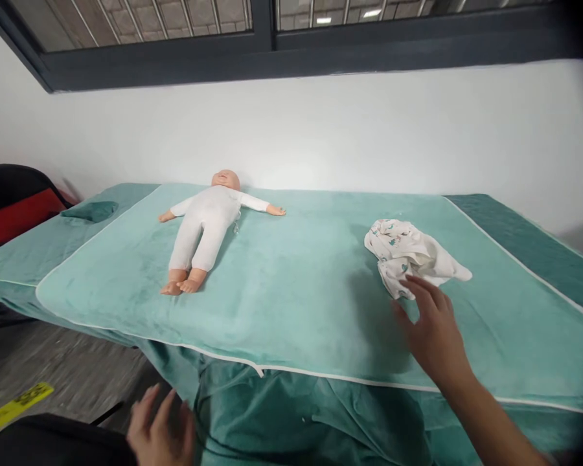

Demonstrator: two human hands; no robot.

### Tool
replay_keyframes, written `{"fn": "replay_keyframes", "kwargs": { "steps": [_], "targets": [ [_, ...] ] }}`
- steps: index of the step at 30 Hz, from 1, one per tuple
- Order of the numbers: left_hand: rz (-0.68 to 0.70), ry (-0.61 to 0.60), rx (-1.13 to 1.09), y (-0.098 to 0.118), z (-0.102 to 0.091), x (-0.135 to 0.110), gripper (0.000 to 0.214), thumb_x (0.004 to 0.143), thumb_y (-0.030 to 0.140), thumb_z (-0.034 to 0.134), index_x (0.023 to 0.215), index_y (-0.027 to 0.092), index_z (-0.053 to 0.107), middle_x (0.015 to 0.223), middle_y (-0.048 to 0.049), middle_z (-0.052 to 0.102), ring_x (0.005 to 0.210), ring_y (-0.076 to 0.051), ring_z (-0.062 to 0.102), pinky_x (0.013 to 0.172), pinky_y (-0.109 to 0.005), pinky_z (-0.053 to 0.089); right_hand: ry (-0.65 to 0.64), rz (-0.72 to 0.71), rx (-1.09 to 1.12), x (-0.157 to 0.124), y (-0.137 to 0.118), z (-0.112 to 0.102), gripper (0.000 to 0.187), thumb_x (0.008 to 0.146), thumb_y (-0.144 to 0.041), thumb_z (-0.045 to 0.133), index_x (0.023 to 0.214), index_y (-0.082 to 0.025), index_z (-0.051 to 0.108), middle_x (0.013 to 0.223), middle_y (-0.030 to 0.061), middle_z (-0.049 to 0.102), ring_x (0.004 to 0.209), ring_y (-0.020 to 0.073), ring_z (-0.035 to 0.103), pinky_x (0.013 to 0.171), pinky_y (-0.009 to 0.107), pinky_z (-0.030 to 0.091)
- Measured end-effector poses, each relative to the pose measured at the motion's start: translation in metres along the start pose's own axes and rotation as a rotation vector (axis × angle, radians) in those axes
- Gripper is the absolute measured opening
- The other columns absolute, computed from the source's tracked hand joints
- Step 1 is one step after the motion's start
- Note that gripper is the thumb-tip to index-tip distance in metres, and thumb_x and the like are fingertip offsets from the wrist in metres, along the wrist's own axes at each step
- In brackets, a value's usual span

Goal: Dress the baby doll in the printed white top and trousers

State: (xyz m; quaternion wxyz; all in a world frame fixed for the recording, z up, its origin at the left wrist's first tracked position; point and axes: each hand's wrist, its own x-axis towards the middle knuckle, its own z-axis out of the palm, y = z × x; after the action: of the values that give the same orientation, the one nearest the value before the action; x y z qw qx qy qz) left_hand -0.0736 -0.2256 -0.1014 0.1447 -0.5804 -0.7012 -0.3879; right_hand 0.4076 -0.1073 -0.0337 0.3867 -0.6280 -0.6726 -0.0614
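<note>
My right hand reaches over the right part of the bed, fingers apart, just at the near edge of a crumpled white printed cloth. Whether the fingertips touch the cloth, I cannot tell. Low in the view, in front of the bed's near edge, my left hand hangs with its fingers spread and nothing in them; it is slightly blurred. A baby doll in a white long-sleeved suit lies on its back on the left half of the bed, arms stretched out, bare feet toward me.
A teal cover with white piping drapes over the bed and hangs down in front. Behind stands a white wall under a dark window frame. At left are a black and red chair and a yellow floor strip.
</note>
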Motion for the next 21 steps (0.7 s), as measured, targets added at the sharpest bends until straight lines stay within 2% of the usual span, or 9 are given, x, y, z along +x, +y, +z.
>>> {"fn": "replay_keyframes", "kwargs": {
  "steps": [2,3,6,8,9,12,15,18,21],
  "targets": [
    [0.117,-0.007,-0.067,0.021,0.029,0.005,0.05,0.085,0.022,0.068,0.132,0.034,0.057,0.149,-0.0108,0.05,0.136,-0.042,0.051,0.11,-0.071,0.044,-0.002,0.047,-0.136,0.026,0.01,0.007,0.042,0.095,-0.04,0.056,0.132,-0.02,0.058,0.14,0.0179,0.058,0.125,0.0381,0.055,0.101,0.055,0.048],
    [0.144,-0.01,-0.119,0.039,0.043,0.012,0.045,0.085,0.018,0.068,0.127,0.029,0.059,0.144,-0.014,0.052,0.136,-0.04,0.051,0.109,-0.067,0.046,-0.032,0.085,-0.196,0.035,0.015,0.013,0.043,0.094,-0.043,0.057,0.129,-0.018,0.059,0.141,0.0196,0.057,0.122,0.039,0.056,0.097,0.055,0.049],
    [0.234,-0.08,-0.351,0.102,0.078,0.046,0.037,0.087,0.011,0.062,0.121,0.026,0.061,0.137,-0.0135,0.056,0.131,-0.032,0.055,0.108,-0.055,0.05,-0.144,0.164,-0.351,0.055,0.025,0.029,0.04,0.093,-0.047,0.057,0.118,-0.017,0.063,0.129,0.0211,0.062,0.115,0.0398,0.057,0.085,0.05,0.049],
    [0.22,-0.21,-0.559,0.143,0.098,0.076,0.034,0.089,0.011,0.059,0.119,0.027,0.064,0.133,-0.0102,0.061,0.127,-0.027,0.058,0.108,-0.049,0.05,-0.169,0.171,-0.369,0.063,0.031,0.036,0.032,0.094,-0.044,0.053,0.107,-0.017,0.065,0.115,0.0186,0.067,0.106,0.0365,0.059,0.082,0.047,0.047],
    [0.15,-0.276,-0.674,0.161,0.108,0.091,0.031,0.091,0.014,0.058,0.118,0.026,0.066,0.128,-0.0097,0.064,0.123,-0.025,0.061,0.107,-0.047,0.05,-0.163,0.172,-0.329,0.068,0.033,0.038,0.028,0.094,-0.042,0.052,0.101,-0.018,0.065,0.109,0.0168,0.068,0.1,0.0336,0.06,0.08,0.044,0.046],
    [-0.18,-0.506,-0.991,0.207,0.136,0.129,0.014,0.088,0.023,0.066,0.101,0.023,0.071,0.109,-0.0082,0.071,0.108,-0.023,0.067,0.104,-0.043,0.05,-0.08,0.212,-0.053,0.084,0.033,0.037,0.019,0.088,-0.037,0.055,0.086,-0.02,0.062,0.092,0.0106,0.068,0.086,0.0254,0.06,0.077,0.038,0.045],
    [-0.501,-0.748,-1.428,0.242,0.159,0.152,0.028,0.083,0.033,0.077,0.107,0.021,0.069,0.113,-0.0083,0.073,0.104,-0.023,0.071,0.106,-0.043,0.05,-0.028,0.215,0.23,0.1,0.01,0.028,0.016,0.083,-0.037,0.06,0.083,-0.02,0.061,0.085,0.0056,0.068,0.08,0.021,0.06,0.078,0.035,0.047],
    [-0.654,-0.876,-1.661,0.264,0.173,0.159,0.039,0.082,0.044,0.079,0.11,0.019,0.067,0.11,-0.0081,0.073,0.096,-0.022,0.073,0.099,-0.043,0.054,-0.147,0.119,0.494,0.109,-0.035,0.025,0.013,0.086,-0.034,0.063,0.086,-0.021,0.063,0.089,0.002,0.069,0.08,0.0172,0.061,0.08,0.032,0.049],
    [-0.675,-0.854,-1.658,0.264,0.181,0.16,0.045,0.086,0.059,0.068,0.105,0.018,0.069,0.099,-0.007,0.075,0.094,-0.023,0.072,0.091,-0.04,0.058,-0.354,-0.043,0.716,0.108,-0.082,0.032,0.01,0.09,-0.03,0.063,0.096,-0.022,0.067,0.098,0.0008,0.071,0.091,0.0163,0.065,0.085,0.031,0.052]
  ]
}}
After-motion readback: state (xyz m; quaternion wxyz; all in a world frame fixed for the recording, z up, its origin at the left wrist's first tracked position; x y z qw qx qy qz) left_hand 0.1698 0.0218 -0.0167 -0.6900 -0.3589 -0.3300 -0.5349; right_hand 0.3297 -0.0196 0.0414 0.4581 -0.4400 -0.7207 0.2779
